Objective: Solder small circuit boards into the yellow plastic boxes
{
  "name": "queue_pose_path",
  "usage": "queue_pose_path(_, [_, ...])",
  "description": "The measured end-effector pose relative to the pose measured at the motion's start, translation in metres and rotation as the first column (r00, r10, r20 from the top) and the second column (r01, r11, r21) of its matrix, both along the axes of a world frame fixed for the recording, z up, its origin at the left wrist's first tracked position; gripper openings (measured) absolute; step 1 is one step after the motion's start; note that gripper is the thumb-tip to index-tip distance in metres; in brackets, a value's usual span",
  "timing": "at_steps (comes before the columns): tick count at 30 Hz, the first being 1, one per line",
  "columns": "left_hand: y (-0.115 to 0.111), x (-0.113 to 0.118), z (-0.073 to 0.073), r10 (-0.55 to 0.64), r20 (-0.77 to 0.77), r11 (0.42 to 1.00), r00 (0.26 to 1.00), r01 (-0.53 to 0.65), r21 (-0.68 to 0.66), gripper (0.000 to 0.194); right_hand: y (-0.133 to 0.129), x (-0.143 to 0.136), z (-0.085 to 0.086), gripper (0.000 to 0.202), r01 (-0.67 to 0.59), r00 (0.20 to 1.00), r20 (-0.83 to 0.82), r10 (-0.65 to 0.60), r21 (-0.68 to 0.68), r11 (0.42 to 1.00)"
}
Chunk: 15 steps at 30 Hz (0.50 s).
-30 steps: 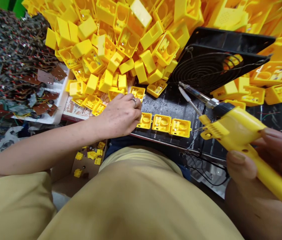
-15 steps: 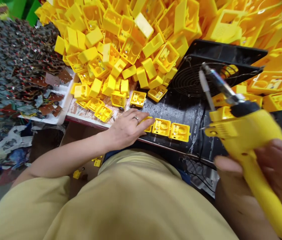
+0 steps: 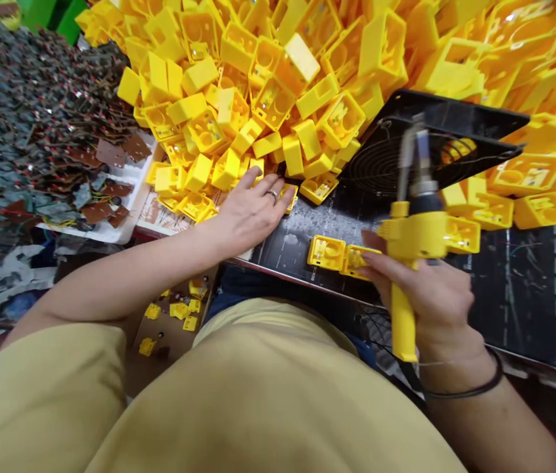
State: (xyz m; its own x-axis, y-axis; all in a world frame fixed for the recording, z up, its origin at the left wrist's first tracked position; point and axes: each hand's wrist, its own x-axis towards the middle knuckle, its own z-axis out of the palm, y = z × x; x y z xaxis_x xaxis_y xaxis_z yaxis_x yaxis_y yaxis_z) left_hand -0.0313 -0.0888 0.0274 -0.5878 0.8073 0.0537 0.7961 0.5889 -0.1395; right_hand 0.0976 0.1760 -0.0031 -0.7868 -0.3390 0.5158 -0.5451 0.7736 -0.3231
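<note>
My left hand (image 3: 253, 210), a ring on one finger, reaches over a small open yellow plastic case (image 3: 292, 200) at the foot of the pile. Its fingers are spread over the case, covering most of it; the thumb is hidden. My right hand (image 3: 438, 289) is closed around a yellow soldering gun (image 3: 413, 233), whose metal tip and side tube point up and are smeared by motion. Below the gun, two open yellow cases lie side by side near the bench edge: the left case (image 3: 326, 253) in full view, the right case (image 3: 354, 261) partly behind my right fingers.
A big heap of yellow cases (image 3: 199, 72) rises behind the bench. A black fan (image 3: 381, 154) leans at the back right. Circuit boards (image 3: 51, 112) are piled on a white foam tray (image 3: 133, 220) at left. Several yellow pieces (image 3: 179, 310) lie in a cardboard box below the bench.
My left hand moved from the row up to the case near the pile. The row's leftmost case is gone from its place. My right hand brought the soldering gun left, over the row.
</note>
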Motion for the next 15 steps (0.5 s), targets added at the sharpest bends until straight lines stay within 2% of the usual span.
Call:
queue_pose_path(1, [0.008,0.001,-0.011,0.020,-0.031,1.000,0.999,-0.020,0.001,0.047,-0.005,-0.006,0.000,0.037,-0.029,1.000,-0.011,0.029,0.017,0.999])
queue_pose_path(3, [0.014,0.007,-0.023,-0.005,-0.097,1.000,0.995,0.006,0.005,0.044,-0.014,-0.016,-0.003,0.038,-0.095,0.994,-0.054,0.097,0.045,0.994])
queue_pose_path(6, [0.006,0.024,-0.020,-0.141,-0.197,0.987,0.970,0.154,0.054,0.036,-0.020,-0.022,-0.009,0.043,-0.159,0.979,-0.119,0.165,0.061,0.985])
queue_pose_path(8, [-0.004,0.029,-0.012,-0.138,-0.216,0.974,0.966,0.173,0.148,0.034,-0.019,-0.023,-0.013,0.047,-0.155,0.979,-0.127,0.161,0.055,0.986])
queue_pose_path(9, [-0.009,0.028,-0.007,-0.090,-0.216,0.974,0.972,0.131,0.185,0.035,-0.017,-0.023,-0.015,0.049,-0.148,0.979,-0.135,0.154,0.052,0.988])
queue_pose_path(11, [-0.020,0.021,0.002,0.067,-0.207,0.982,0.976,-0.028,0.186,0.035,-0.014,-0.024,-0.018,0.051,-0.136,0.979,-0.149,0.142,0.052,0.989])
queue_pose_path(13, [-0.030,0.012,0.007,0.190,-0.192,0.980,0.963,-0.174,0.097,0.034,-0.012,-0.024,-0.020,0.051,-0.119,0.979,-0.159,0.127,0.061,0.991])
queue_pose_path(15, [-0.038,0.004,0.008,0.224,-0.174,0.974,0.959,-0.224,0.021,0.039,-0.011,-0.024,-0.021,0.052,-0.098,0.980,-0.169,0.109,0.069,0.993])
